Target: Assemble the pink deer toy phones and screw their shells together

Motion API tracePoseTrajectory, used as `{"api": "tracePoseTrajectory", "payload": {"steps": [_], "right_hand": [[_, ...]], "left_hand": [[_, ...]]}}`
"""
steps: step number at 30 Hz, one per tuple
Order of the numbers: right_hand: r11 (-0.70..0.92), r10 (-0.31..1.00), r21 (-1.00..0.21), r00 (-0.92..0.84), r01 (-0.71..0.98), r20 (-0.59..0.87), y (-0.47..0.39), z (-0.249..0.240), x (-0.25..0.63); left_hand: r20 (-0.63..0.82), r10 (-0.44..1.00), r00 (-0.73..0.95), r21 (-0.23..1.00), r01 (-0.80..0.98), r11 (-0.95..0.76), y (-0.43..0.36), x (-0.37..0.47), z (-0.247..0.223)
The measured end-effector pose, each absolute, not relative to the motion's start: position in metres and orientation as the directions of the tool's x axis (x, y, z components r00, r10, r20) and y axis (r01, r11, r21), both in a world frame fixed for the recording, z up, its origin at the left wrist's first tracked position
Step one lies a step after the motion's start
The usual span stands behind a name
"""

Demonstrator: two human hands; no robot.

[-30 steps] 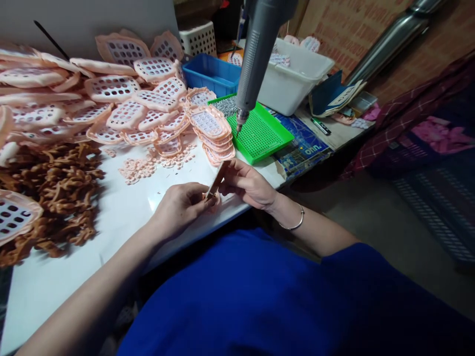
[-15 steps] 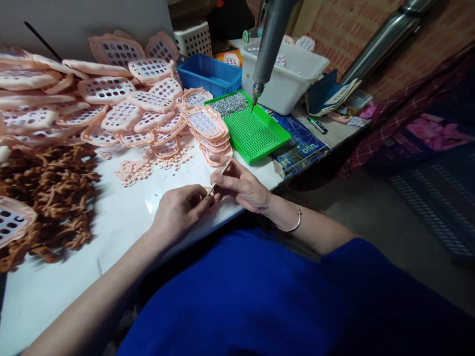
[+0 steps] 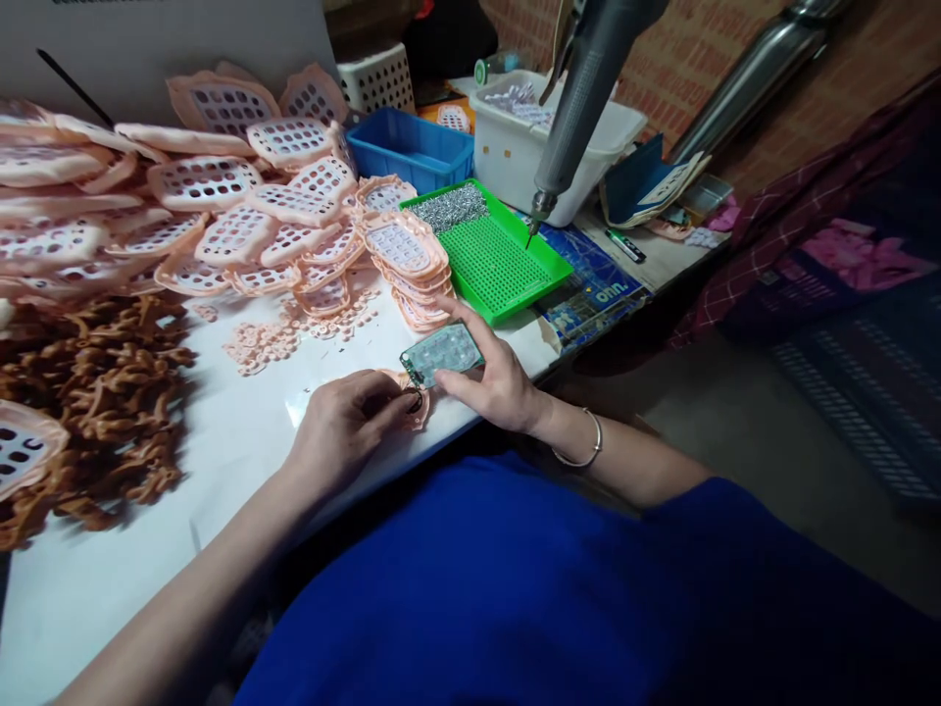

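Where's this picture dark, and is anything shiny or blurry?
In the head view, the floor at the right is dim; also in the head view, light glints off the metal pipe; and, same head view, the brown parts look soft, and fine details on the green board are too small and fuzzy to tell.

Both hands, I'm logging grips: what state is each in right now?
Left hand: closed, fingertips pinched by a dark wire; whether it grips that cannot be told.
Right hand: holding a circuit board.
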State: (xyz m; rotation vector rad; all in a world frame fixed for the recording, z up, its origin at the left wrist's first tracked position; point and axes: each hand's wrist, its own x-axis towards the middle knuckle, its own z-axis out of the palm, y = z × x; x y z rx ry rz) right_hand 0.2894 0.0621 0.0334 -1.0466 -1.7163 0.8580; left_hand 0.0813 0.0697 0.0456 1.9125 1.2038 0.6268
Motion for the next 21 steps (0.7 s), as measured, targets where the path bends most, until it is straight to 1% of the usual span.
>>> {"api": "tracePoseTrajectory", "payload": {"steps": [3, 6, 9, 11, 13, 15, 19, 21], "right_hand": [[0.397, 0.917, -0.864, -0.165, 0.311, 0.362, 0.059, 0.030, 0.288], [0.317, 0.948, -0.915, -0.101, 0.248, 0.301, 0.058, 0.025, 0.288], [0.211, 0.976, -0.967, -0.080, 0.144, 0.202, 0.059, 0.023, 0.288], [0.145, 0.986, -0.988, -0.084, 0.045, 0.141, 0.061, 0.022, 0.288], [0.093, 0.991, -0.995, -0.090, -0.042, 0.097, 0.063, 0.021, 0.288], [0.074, 0.994, -0.994, -0.078, -0.084, 0.081, 0.063, 0.020, 0.289], [0.116, 0.990, -0.992, -0.072, -0.048, 0.119, 0.059, 0.017, 0.292], [0.181, 0.981, -0.983, -0.082, 0.031, 0.178, 0.055, 0.017, 0.295]], "left_hand": [[0.000, 0.914, 0.406, 0.817, 0.526, -0.234, 0.068, 0.080, 0.046], [0.040, 0.917, 0.397, 0.837, 0.488, -0.248, 0.067, 0.080, 0.047], [0.151, 0.889, 0.433, 0.797, 0.478, -0.369, 0.068, 0.078, 0.046], [0.212, 0.858, 0.467, 0.753, 0.482, -0.448, 0.069, 0.075, 0.044], [0.268, 0.824, 0.499, 0.702, 0.484, -0.522, 0.070, 0.072, 0.042], [0.319, 0.788, 0.526, 0.651, 0.482, -0.586, 0.070, 0.068, 0.040], [0.343, 0.760, 0.552, 0.597, 0.496, -0.630, 0.067, 0.063, 0.036], [0.336, 0.759, 0.558, 0.571, 0.520, -0.635, 0.065, 0.062, 0.034]]}}
